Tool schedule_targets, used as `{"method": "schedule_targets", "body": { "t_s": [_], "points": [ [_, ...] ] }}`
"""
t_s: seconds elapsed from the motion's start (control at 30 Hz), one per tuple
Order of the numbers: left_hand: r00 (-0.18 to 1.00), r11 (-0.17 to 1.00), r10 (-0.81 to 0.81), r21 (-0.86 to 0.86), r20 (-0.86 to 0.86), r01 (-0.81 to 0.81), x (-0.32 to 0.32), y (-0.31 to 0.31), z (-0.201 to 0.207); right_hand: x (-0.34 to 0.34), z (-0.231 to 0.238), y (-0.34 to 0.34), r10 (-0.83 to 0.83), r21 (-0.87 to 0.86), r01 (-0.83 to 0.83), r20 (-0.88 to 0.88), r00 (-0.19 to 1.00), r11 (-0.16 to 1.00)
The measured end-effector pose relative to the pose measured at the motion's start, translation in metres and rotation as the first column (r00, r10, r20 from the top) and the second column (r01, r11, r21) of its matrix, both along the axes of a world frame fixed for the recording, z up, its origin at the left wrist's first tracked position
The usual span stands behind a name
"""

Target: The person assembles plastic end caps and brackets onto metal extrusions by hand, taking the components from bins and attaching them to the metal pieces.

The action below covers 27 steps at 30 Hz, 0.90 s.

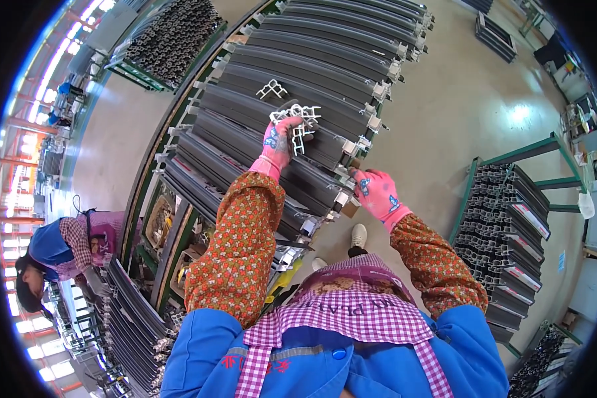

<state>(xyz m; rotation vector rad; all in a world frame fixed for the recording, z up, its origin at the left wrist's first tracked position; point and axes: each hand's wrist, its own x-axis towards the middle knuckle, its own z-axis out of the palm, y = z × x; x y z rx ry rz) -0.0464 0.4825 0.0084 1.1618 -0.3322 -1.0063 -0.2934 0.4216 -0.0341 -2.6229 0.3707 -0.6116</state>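
Note:
My left hand (278, 142), in a pink patterned glove, is closed around a bunch of silver metal corner brackets (302, 123) above the rows of dark profiles (282, 99). Another loose corner bracket (272, 89) lies on the profiles just beyond it. At the right-hand ends of the profiles is my right hand (376, 192), gloved the same way. Its fingers are curled in at a profile end; what sits between them is hidden. Silver corner pieces (374, 124) stick out from many of the profile ends along that side.
The profiles lie across a green-edged rack (142, 199). On the right stands a green cart (467, 199) stacked with profiles, and another loaded cart (146, 83) is at the far left. A co-worker (79, 245) bends over more profiles (136, 318) at left.

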Motion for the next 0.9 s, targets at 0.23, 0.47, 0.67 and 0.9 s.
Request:
{"method": "schedule_targets", "body": {
  "t_s": [0.23, 0.47, 0.67, 0.9],
  "points": [
    [0.998, 0.997, 0.016, -0.072, -0.059, -0.020, 0.000, 0.001, 0.004, 0.002, 0.016, 0.001, -0.070, -0.002, 0.073, -0.285, 0.956, 0.997],
    [0.997, 0.996, 0.029, -0.080, -0.067, -0.034, -0.001, -0.001, 0.004, 0.017, 0.028, -0.002, -0.073, 0.122, 0.148, -0.478, 0.875, 0.981],
    [0.999, 0.997, -0.006, -0.076, -0.051, 0.002, 0.000, 0.002, 0.005, 0.005, 0.042, 0.001, -0.065, 0.057, 0.074, -0.159, 0.985, 0.996],
    [0.999, 0.999, -0.032, -0.027, -0.044, 0.031, 0.000, -0.002, 0.003, 0.015, 0.019, 0.002, -0.066, 0.287, 0.102, -0.134, 0.989, 0.953]
  ]
}}
